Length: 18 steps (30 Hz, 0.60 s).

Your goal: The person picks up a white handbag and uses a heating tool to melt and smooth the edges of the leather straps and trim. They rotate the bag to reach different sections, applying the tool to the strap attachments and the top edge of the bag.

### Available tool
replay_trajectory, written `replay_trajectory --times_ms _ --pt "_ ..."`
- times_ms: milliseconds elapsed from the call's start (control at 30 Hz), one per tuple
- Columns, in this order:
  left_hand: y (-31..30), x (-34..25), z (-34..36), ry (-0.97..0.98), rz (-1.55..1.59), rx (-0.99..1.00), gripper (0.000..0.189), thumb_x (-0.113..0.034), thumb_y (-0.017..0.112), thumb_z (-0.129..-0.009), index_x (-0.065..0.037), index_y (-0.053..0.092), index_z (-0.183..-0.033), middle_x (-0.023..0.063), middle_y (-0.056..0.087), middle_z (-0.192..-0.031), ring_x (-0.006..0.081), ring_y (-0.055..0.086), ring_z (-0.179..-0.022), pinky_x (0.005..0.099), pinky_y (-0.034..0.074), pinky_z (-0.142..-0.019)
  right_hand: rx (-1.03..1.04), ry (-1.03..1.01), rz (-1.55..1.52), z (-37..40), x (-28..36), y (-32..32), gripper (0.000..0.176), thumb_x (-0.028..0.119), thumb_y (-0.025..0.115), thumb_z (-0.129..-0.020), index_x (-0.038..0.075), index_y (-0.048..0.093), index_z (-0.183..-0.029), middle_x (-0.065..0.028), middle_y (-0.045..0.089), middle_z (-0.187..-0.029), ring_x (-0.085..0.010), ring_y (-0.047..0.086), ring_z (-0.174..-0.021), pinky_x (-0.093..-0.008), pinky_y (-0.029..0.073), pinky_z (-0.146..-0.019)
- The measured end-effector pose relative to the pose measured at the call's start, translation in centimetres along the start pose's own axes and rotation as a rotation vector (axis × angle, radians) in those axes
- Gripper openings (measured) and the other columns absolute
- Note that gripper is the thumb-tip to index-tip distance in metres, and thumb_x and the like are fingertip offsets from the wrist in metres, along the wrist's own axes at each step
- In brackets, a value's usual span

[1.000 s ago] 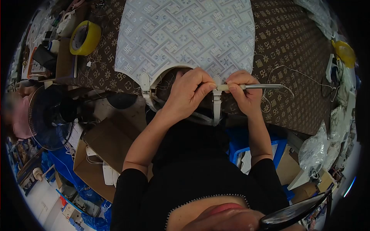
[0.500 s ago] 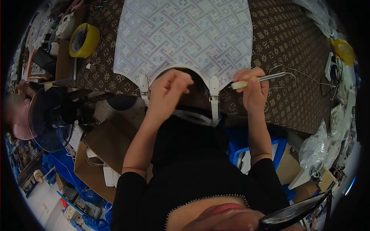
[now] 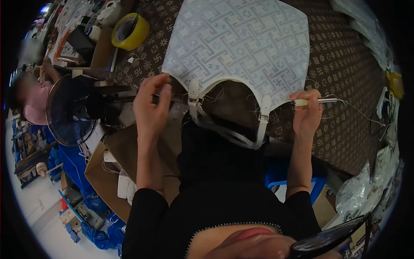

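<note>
A pale patterned fabric bag [image 3: 241, 47] lies on the brown cloth, with two white buckled straps, the left [image 3: 194, 90] and the right [image 3: 265, 108], hanging at its curved near edge. Loose threads stick out around the buckles. My left hand [image 3: 153, 105] is raised by the bag's left corner, its fingers curled and thumb close to the index finger; anything between them is too small to make out. My right hand [image 3: 307, 113] is closed on a thin tool [image 3: 302, 102] with a cream handle and metal shaft, beside the bag's right corner.
Yellow tape [image 3: 130, 31] lies on the brown patterned cloth [image 3: 336, 82] at the upper left. A fan [image 3: 71, 110] stands at the left, near another person in pink [image 3: 36, 105]. An open cardboard box [image 3: 108, 177] is below, and plastic wrap [image 3: 353, 194] lies at the right.
My left hand has moved left, from the bag's curved opening to beyond its left strap. In view, the bag and my right hand with the tool have shifted right and slightly down.
</note>
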<state>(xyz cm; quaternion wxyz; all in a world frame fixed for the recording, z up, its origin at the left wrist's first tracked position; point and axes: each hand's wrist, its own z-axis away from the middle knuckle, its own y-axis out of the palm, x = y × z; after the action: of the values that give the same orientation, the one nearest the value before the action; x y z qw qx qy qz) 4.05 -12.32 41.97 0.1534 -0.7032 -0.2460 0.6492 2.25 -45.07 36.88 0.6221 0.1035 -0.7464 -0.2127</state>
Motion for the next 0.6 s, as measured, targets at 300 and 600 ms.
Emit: replay_trajectory --times_ms 300,600 --pt "1.0 0.3 1.5 -0.162 -0.176 0.128 0.056 -0.031 0.078 -0.063 -0.002 0.055 -0.104 0.008 0.059 -0.092 0.0204 0.057 -0.082 0.0306 0.045 -0.074 0.046 0.016 0.063 -0.3 0.6 0.2 0.026 0.018 0.042 -0.093 0.0 0.053 -0.078 -0.0057 0.049 -0.074 -0.0212 0.053 -0.073 -0.0384 0.043 -0.075" --pt "0.9 0.6 -0.2 0.099 -0.355 0.113 0.056 -0.044 0.075 -0.061 -0.005 0.055 -0.095 0.0076 0.056 -0.092 0.0227 0.054 -0.08 0.0361 0.037 -0.078 0.426 0.119 0.195 -3.8 0.8 7.4 0.021 0.016 0.043 -0.092 -0.001 0.054 -0.085 -0.0066 0.056 -0.077 -0.0165 0.056 -0.068 -0.0289 0.045 -0.07"
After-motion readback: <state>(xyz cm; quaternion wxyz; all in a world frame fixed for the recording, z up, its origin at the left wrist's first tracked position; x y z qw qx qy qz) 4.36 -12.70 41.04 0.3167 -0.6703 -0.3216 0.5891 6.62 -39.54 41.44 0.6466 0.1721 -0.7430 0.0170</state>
